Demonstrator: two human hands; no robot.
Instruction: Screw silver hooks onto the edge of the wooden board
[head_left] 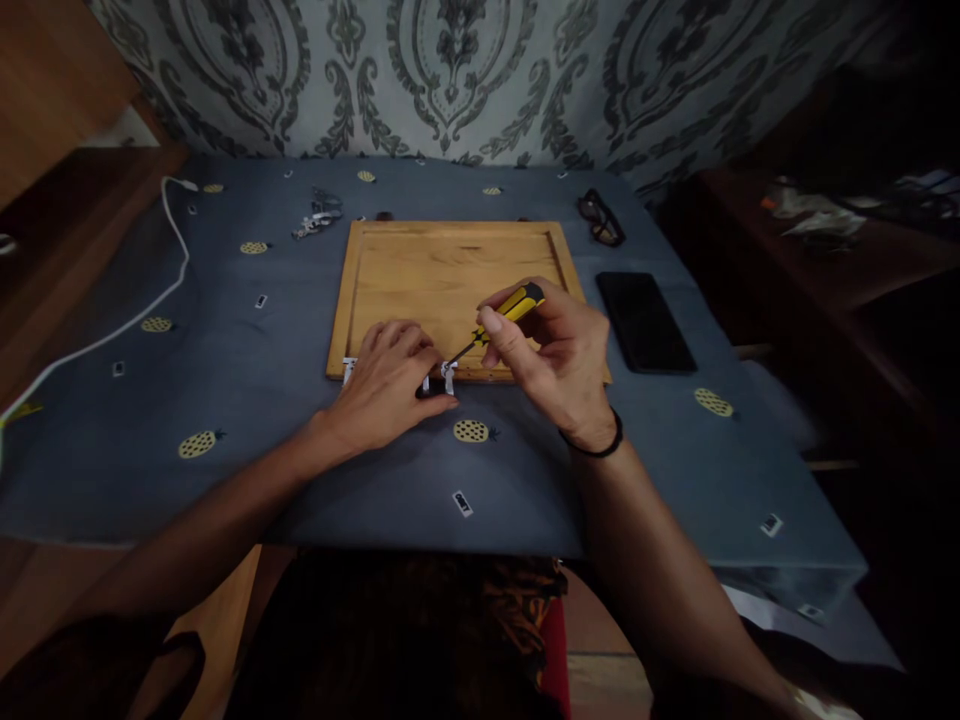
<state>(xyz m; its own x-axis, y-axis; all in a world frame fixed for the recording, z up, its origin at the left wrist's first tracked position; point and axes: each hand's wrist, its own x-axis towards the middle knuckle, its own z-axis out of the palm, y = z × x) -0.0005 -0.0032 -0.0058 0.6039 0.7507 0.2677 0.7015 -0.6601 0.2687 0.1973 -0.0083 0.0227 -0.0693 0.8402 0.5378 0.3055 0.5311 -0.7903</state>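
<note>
While we look down at the worktop [300,510], a wooden panel [457,275] lies flat near its middle, the raised border framing a recessed centre. Our right hand [559,350] has its grip closed around the yellow-and-black handle of a screwdriver [510,315], thumb on the near side. Shaft slants down and to the left; its tip meets a small metal fitting [448,376] at the panel's near edge — touching, or very nearly so; we cannot tell if it is seated in a screw.

Our left hand [386,385] lies over the same edge, just left of the fitting, fingers bent across the wood, thumb stretched out in front of the edge. Whether that grip closes on anything, we cannot tell; the palm hides what is beneath. A dark piece [424,391] shows between thumb and forefinger, too small to name. A second metal fitting [349,371] shows at the panel's near left corner, left of our hand.

Surroundings: a black phone [646,322] lies flat to the right of the panel, dark glasses [600,217] beyond it near the far right corner. Loose metal parts [318,215] sit near the far left corner — details blurred. A white cable [176,270] curves across the left side. The cloth is grey-blue, printed with yellow pineapples; behind it rises a grey patterned backdrop [450,80]. We note a black band [604,440] on our right wrist.
</note>
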